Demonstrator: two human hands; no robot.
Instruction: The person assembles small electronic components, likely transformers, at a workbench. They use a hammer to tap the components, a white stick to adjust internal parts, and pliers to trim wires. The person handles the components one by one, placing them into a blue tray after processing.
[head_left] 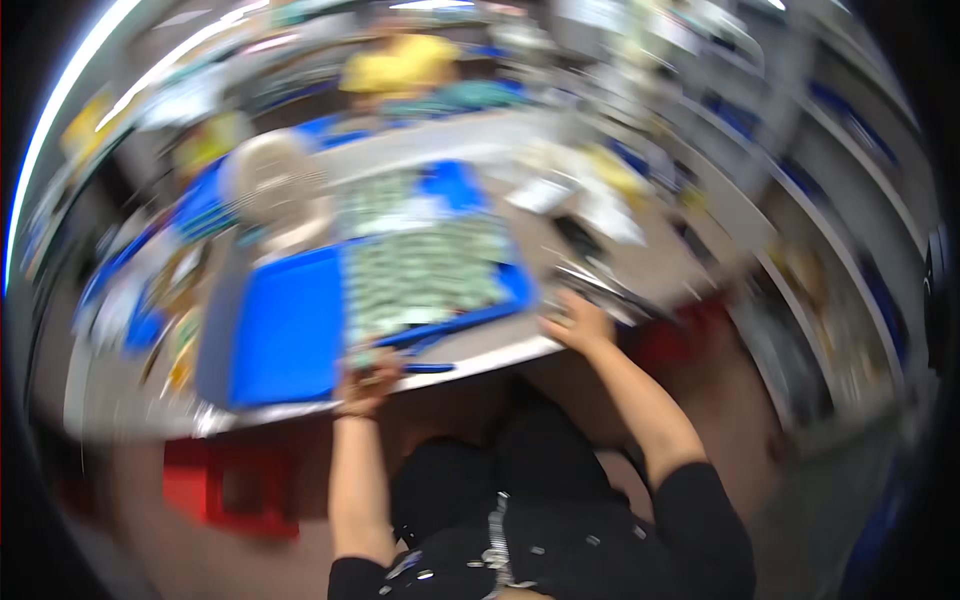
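Note:
Motion blurs the whole view. My left hand (368,382) is at the table's front edge, by the near corner of a blue tray holding rows of small pale green pieces (425,275). Its fingers look curled; a pale greenish spot shows at them, too smeared to name. Close to its right lies a blue, pen-like handle (430,368). My right hand (582,322) is at the edge further right, thumb and fingers apart, with nothing discernible between them. Just beyond it lie a dark, long tool (630,295) and something shiny, their kind unclear.
A second blue tray (290,325) stands at the left, its bottom bare. Behind it is a cream-coloured rounded device (275,185). White and yellow items (600,190) lie at the back right. Red stools (235,485) stand under the table. Across the table is a person in yellow (400,68).

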